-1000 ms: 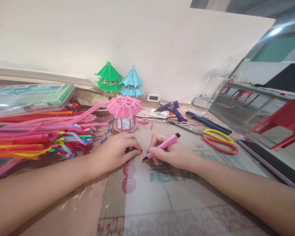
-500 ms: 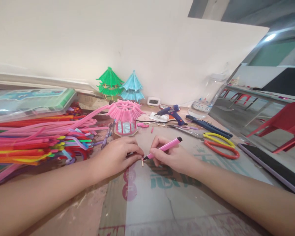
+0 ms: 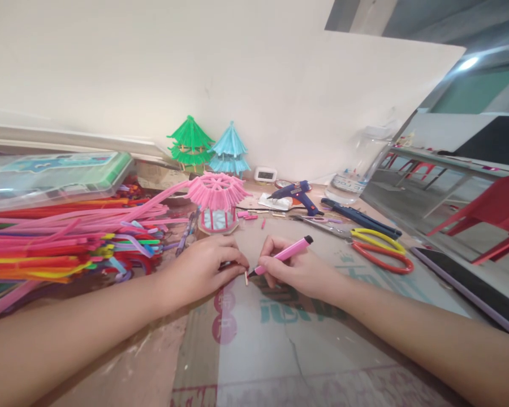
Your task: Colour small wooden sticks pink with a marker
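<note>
My right hand is closed around a pink marker, its black end pointing up and right. The marker's dark tip comes down at a small wooden stick piece, whose side looks partly pink. My left hand pinches the upper end of that piece between its fingertips, low over the printed board. Just beyond my left hand stands a small pink pavilion with a fuzzy two-part roof, pink posts and a pale blue core. Several short pink bits lie beside it.
Bundled pipe cleaners and a clear plastic case fill the left. Green and blue roofed models stand by the wall. A glue gun, scissors, a dark blue-handled tool and a phone-like slab lie right.
Both hands keep nearly the same pose, with the marker tip still at the stick piece. The whole view has shifted very slightly.
</note>
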`<state>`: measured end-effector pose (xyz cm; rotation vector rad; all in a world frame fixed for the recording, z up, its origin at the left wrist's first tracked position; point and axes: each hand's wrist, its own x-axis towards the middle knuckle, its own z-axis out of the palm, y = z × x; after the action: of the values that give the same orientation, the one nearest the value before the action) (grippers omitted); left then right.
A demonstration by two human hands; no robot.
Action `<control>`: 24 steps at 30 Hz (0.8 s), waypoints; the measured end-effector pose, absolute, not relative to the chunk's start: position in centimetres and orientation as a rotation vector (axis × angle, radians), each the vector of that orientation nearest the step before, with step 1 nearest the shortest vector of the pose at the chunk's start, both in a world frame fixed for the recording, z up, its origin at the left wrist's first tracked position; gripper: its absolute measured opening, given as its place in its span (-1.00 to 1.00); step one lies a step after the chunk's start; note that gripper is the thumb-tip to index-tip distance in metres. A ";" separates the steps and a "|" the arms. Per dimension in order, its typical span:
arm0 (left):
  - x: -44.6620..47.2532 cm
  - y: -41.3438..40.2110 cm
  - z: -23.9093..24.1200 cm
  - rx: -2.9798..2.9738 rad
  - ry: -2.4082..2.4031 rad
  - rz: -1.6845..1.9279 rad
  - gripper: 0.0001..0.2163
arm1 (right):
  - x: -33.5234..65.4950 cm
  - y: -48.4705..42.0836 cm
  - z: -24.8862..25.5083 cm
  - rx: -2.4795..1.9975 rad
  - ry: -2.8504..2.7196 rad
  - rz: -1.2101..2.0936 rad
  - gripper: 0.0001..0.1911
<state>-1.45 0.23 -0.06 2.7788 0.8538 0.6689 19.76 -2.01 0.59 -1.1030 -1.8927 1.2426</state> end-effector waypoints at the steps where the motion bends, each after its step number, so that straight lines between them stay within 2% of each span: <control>1: -1.4 0.2 -0.1 2.778 0.851 0.669 -0.88 | 19.8 -2.0 0.6 -1.094 -1.906 1.260 -0.85; 24: -1.5 0.0 0.1 2.759 0.863 0.691 -0.87 | 19.5 -2.2 0.8 -1.088 -1.927 1.274 -0.83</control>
<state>-1.46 0.04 0.08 2.7588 0.8629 0.6910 19.53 -2.16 0.75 -1.0879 -1.9271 1.2743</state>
